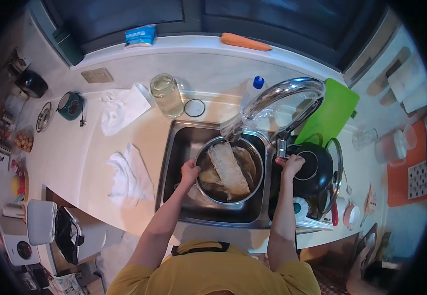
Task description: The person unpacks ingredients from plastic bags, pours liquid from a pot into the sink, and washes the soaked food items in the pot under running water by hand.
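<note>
A round metal basin point(258, 189) sits in the left bowl of the sink point(174, 147). It holds murky water and a long pale slab of what looks like raw meat point(228, 167), with darker pieces around it. My left hand point(190, 173) is closed on the basin's left rim. At the base of the chrome faucet point(292, 88), my right hand point(292, 164) has its fingers closed on the small lever point(281, 147). The faucet's spout points down over the basin; I cannot make out whether water is running.
A black wok point(316, 172), a glass lid point(340, 182) and a green cutting board point(329, 108) crowd the right side. Behind the sink are a glass jar point(166, 98) and a blue-capped bottle point(257, 83). A white cloth point(130, 177) lies left. A carrot point(245, 42) rests on the sill.
</note>
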The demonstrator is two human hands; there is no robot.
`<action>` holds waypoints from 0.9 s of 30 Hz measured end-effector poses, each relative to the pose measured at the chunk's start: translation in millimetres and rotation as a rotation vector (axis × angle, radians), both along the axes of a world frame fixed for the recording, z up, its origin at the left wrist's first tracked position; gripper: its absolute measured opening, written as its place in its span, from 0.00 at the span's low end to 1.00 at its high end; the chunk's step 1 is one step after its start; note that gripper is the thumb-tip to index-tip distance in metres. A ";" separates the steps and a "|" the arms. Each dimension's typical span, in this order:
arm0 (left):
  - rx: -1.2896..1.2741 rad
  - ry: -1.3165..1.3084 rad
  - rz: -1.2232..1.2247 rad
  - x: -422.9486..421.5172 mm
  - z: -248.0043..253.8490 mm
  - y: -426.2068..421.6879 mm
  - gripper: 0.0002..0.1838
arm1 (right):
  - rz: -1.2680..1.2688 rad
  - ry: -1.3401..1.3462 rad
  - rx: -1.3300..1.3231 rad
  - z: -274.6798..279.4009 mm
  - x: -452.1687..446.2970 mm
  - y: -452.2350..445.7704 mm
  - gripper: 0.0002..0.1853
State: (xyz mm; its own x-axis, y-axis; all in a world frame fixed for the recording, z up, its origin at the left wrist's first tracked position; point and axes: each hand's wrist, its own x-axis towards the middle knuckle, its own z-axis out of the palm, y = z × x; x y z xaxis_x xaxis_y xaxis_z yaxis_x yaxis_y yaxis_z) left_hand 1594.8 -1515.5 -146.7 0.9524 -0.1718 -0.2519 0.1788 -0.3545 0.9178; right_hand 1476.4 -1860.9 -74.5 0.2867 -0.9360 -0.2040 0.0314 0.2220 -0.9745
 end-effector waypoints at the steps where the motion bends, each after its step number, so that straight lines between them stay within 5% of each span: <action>1: 0.012 -0.025 0.015 -0.6 -0.7 -0.7 0.03 | -0.035 -0.015 -0.005 -0.3 0.0 3.4 0.11; 7: 0.010 -0.029 -0.005 1.3 -12.8 1.3 0.03 | -0.048 -0.007 -0.023 12.2 -2.8 25.4 0.16; 9: -0.007 -0.021 -0.002 -1.4 -1.2 -0.2 0.03 | -0.117 0.155 -0.257 9.4 -6.1 55.3 0.24; 11: 0.079 -0.030 -0.009 -2.6 10.4 -0.1 0.03 | -0.007 0.064 -0.513 -12.4 -9.7 96.9 0.28; 12: 0.081 -0.029 -0.007 -2.5 13.4 -0.4 0.03 | 0.080 0.359 -0.939 -19.7 -7.4 117.2 0.27; 13: 0.110 -0.058 -0.013 -2.4 15.1 -0.8 0.04 | 0.446 0.357 -0.641 -2.5 -7.4 144.6 0.26; 15: 0.144 -0.089 -0.022 -1.6 8.1 -0.8 0.04 | 0.565 0.360 -1.066 -17.4 -0.2 171.3 0.27; 16: 0.127 -0.091 -0.011 1.7 -3.3 -1.2 0.04 | 0.708 0.458 -1.052 -12.8 2.9 180.7 0.25; 21: 0.216 -0.067 -0.034 1.3 -1.1 0.0 0.06 | 0.937 0.619 -1.283 -28.6 17.5 198.8 0.23; 27: 0.152 -0.053 -0.015 -0.6 -1.9 0.2 0.06 | 1.152 0.789 -1.231 -45.4 30.5 187.8 0.22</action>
State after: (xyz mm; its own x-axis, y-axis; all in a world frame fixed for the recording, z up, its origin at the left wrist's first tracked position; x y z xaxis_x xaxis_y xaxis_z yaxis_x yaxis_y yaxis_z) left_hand 1594.2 -1515.3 -148.6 0.9626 -0.1494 -0.2259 0.1258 -0.4922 0.8613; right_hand 1506.9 -1673.0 -119.9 0.9962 -0.0802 -0.0325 -0.0863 -0.9513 -0.2961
